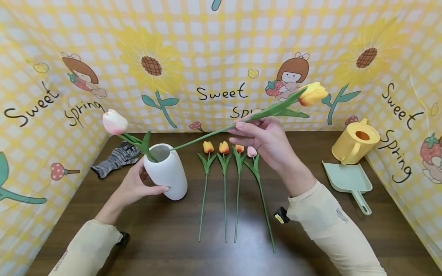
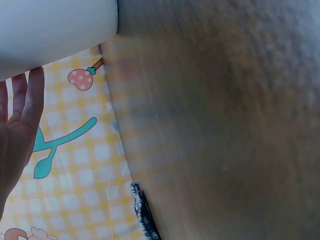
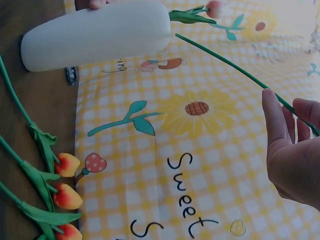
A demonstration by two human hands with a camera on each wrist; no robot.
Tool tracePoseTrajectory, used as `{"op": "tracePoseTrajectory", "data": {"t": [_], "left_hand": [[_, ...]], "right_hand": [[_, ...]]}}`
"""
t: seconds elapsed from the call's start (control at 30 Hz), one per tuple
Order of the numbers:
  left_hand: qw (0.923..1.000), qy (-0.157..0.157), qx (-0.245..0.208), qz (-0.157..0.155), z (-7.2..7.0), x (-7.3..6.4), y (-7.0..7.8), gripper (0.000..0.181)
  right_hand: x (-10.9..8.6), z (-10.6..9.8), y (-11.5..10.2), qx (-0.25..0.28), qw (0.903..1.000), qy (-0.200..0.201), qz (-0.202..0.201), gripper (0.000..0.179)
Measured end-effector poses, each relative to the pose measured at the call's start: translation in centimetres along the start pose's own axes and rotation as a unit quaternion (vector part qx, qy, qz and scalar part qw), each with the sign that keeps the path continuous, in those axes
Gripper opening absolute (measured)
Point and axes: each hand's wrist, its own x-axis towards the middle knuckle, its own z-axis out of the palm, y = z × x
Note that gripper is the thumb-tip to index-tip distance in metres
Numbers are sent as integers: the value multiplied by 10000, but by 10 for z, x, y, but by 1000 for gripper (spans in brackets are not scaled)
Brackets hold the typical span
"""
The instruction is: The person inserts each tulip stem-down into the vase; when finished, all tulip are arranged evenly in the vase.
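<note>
My left hand (image 1: 139, 184) grips a white vase (image 1: 170, 176) around its side, thumb across the front. A pink-and-white tulip (image 1: 115, 122) stands in the vase, leaning left over the rim. Between thumb and fingers, my right hand (image 1: 267, 138) pinches the green stem of a yellow-orange tulip (image 1: 312, 94). That tulip slants, bloom up to the right, its stem end close to the vase mouth. In the right wrist view the stem tip (image 3: 178, 35) shows just off the vase's rim. The left wrist view shows the vase's lower side (image 2: 55, 30) against the fingers.
Several tulips (image 1: 224, 191) lie in a row on the dark wooden table (image 1: 155, 237), mostly orange, one pink. At right are a yellow watering can (image 1: 355, 142) and a pale green dustpan (image 1: 347, 178). A grey knitted glove (image 1: 115, 159) lies behind the left hand. Patterned cloth surrounds the table.
</note>
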Motion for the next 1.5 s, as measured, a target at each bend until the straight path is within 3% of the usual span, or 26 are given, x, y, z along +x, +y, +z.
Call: {"op": "tracePoseTrajectory", "data": {"t": [0.67,1.07,1.37,1.5], "left_hand": [[9999,-110,-100,83,-3,1,4,93],[9999,-113,-114,57,-3,1,4,95],[9999,-99,-58,61,-2,1,1,94],[9999,-105,-85,-4,-1,1,1,94]], "right_hand": [[21,36,16,-615,9968,-403,-311,10],[39,57,24,-1189,9907,-650,-80,10],[51,68,38,-1100,9915,-685,100,14],[55,73,46,-929,9930,-726,-30,14]]}}
